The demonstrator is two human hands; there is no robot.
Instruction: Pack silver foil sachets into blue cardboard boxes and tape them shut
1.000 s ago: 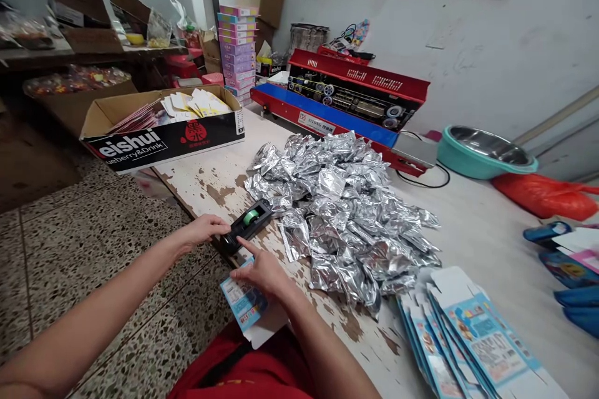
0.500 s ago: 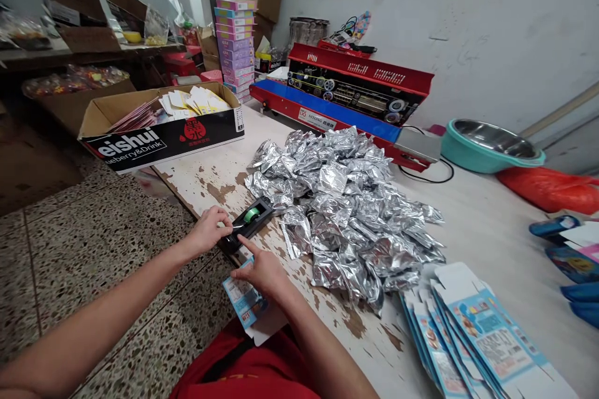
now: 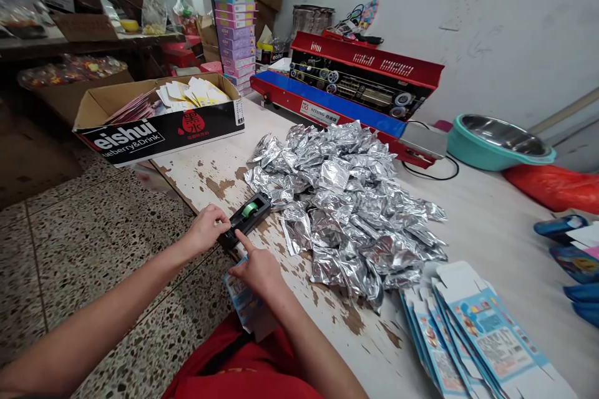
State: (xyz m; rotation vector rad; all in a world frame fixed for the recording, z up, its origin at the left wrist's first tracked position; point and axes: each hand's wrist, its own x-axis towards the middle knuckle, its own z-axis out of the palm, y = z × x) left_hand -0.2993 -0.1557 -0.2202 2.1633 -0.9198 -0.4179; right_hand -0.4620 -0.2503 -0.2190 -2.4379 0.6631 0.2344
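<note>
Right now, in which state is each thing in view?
Black plastic tape dispenser: loaded with green roll
Pale blue printed carton: held by right hand
Silver foil packets: heaped
Pale blue cardboard cartons: flat, overlapping
Black rectangular cardboard box: open top
Red and blue metal machine: inner wheels exposed

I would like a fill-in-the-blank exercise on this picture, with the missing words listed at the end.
1. The left hand is at one end of the black ____ dispenser.
2. The colour of the roll inside it is ____.
3. The box in the right hand is printed mostly in light ____.
4. The silver packets lie heaped on the ____.

Missing words: tape; green; blue; table.
</note>
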